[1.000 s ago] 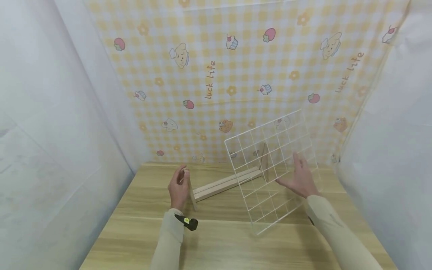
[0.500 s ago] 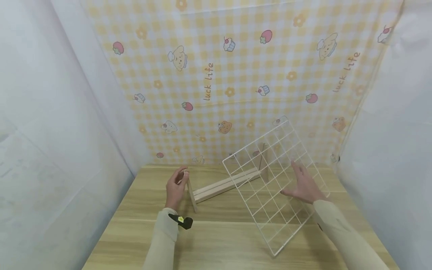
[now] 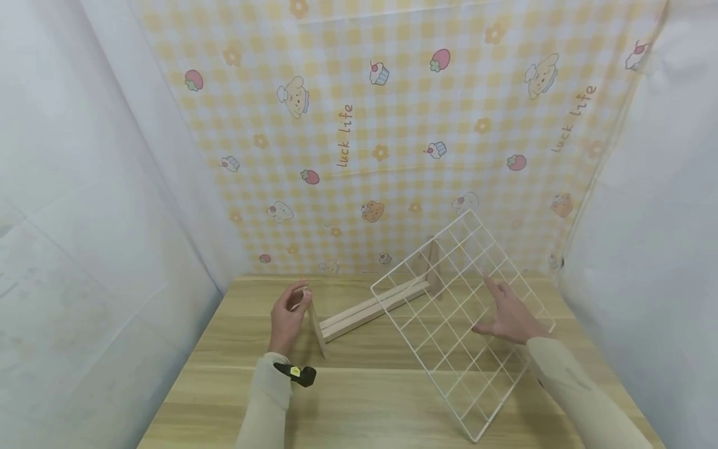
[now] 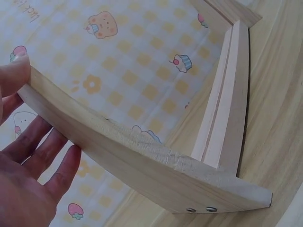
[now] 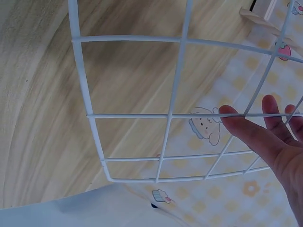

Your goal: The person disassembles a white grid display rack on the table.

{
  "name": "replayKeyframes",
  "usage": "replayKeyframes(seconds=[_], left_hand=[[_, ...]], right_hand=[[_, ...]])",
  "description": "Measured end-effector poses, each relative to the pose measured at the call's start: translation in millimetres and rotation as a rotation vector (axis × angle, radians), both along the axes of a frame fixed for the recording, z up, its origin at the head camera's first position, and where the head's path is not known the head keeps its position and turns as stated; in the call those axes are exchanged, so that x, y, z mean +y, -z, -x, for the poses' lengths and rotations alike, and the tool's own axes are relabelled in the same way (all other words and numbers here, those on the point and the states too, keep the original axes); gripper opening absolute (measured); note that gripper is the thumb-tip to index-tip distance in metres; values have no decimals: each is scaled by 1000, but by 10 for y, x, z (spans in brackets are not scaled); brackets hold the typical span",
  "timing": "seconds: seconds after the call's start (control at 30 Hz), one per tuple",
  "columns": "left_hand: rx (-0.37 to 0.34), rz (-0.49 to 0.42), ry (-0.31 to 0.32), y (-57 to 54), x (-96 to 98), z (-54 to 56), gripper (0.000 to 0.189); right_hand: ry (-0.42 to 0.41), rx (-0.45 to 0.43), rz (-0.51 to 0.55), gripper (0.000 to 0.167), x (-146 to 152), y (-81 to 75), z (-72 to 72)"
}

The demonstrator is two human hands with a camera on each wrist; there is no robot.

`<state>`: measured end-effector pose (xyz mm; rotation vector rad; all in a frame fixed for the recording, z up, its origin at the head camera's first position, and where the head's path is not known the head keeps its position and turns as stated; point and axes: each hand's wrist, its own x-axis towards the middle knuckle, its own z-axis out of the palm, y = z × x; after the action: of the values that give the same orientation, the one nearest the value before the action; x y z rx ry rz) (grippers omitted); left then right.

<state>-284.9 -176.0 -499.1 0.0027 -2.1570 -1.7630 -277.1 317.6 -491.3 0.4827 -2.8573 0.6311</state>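
Note:
My left hand [image 3: 287,318] pinches the top of an upright end board [image 4: 123,146] of a pale wooden stand [image 3: 373,312]. In the left wrist view, the thumb lies on the board's upper end, with fingers along its outer face. Two screw heads [image 4: 211,209] show low on that face. A grooved crossbar [image 4: 222,101] joins it to the far end board [image 4: 220,14]. My right hand [image 3: 507,317] holds a white wire grid panel [image 3: 474,439], tilted cornerwise in front of the stand's right end. The right wrist view shows the thumb against a wire and fingertips beyond the wires.
The stand rests on a wood-grain tabletop [image 3: 359,399]. Behind rises a yellow checked cloth [image 3: 404,106] with cartoon prints. White sheets hang at the left [image 3: 112,249] and right [image 3: 639,249]. A black wrist strap [image 3: 297,373] sits on the left sleeve.
The wire grid has turned clockwise and dropped, its lower corner coming nearer to me. My right hand has moved slightly down and right. My left hand keeps hold of the end board.

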Motion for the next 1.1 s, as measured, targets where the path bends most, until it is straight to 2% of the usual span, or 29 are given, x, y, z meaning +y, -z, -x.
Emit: replayKeyframes(seconds=[0.2, 0.57, 0.93, 1.1], left_hand=[[13, -17, 13, 17, -33, -52, 29], [-60, -21, 23, -18, -47, -192, 30], [-6, -17, 0, 26, 2, -332, 30], [-22, -18, -17, 37, 11, -378, 30]], right_hand=[[-24, -2, -9, 125, 3, 20, 4], [-87, -23, -84, 123, 64, 96, 52], [-124, -90, -110, 120, 93, 170, 26], [-142, -124, -100, 121, 59, 212, 25]])
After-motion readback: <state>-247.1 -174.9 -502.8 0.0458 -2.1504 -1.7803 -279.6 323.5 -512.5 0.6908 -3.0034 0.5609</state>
